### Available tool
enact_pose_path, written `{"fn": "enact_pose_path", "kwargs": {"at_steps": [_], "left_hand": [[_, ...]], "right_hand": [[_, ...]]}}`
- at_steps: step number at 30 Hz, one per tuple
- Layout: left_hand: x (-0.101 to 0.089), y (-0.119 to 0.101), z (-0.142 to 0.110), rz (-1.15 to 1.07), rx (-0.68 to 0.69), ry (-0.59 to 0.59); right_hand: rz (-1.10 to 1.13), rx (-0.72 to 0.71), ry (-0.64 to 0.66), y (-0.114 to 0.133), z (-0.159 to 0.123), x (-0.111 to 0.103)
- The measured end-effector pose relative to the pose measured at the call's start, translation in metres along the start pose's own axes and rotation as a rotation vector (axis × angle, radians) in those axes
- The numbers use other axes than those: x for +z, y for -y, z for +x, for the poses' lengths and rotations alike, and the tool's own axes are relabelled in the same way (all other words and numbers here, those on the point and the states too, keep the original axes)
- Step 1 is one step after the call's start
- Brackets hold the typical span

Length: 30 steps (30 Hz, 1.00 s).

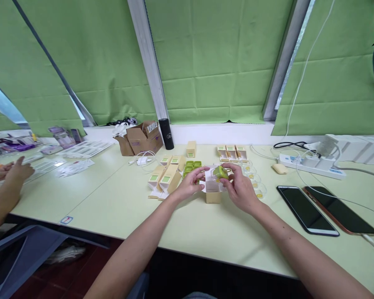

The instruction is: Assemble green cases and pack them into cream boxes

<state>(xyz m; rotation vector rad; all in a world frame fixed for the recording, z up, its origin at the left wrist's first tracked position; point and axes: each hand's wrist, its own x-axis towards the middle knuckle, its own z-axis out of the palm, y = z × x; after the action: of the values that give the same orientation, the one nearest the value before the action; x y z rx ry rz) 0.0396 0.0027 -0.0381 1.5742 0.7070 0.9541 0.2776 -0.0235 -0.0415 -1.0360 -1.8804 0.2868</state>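
My right hand (241, 191) pinches a small green container with a clear part (220, 172) above an open kraft box (213, 197). The box stands upright with its white inner flaps spread. My left hand (188, 185) has its thumb and fingers closed on the left flap of that box. Just behind my left hand sit several green square pieces (191, 165), partly covered by the fingers. To the left is a group of kraft boxes with green labels (170, 178). Clear round pieces with yellow centres (258, 190) lie right of my right hand.
Three open boxes (232, 153) and one upright box (191, 148) stand farther back. A carton (145, 139) and a black bottle (166, 133) are by the wall. Two phones (308, 209), a power strip (310, 164) and cables lie right. A co-worker's hands (14, 172) are far left.
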Motion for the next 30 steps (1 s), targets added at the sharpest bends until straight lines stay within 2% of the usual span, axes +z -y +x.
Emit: {"fn": "enact_pose_path", "kwargs": {"at_steps": [4, 9, 15, 23, 30], "left_hand": [[0.001, 0.000, 0.000, -0.004, 0.007, 0.013], [0.001, 0.001, 0.001, -0.003, 0.020, 0.012], [0.002, -0.002, -0.001, -0.011, 0.012, 0.005], [0.004, -0.006, -0.001, 0.001, 0.012, -0.007], [0.003, -0.001, 0.001, 0.008, 0.035, -0.021]], "right_hand": [[-0.112, -0.053, 0.064, 0.003, 0.002, -0.003], [-0.086, -0.105, 0.056, 0.003, 0.000, 0.000], [-0.015, -0.054, 0.014, 0.001, -0.004, 0.006], [0.268, 0.004, 0.027, -0.001, -0.003, 0.011], [0.214, -0.006, 0.075, 0.004, -0.006, 0.012]]}}
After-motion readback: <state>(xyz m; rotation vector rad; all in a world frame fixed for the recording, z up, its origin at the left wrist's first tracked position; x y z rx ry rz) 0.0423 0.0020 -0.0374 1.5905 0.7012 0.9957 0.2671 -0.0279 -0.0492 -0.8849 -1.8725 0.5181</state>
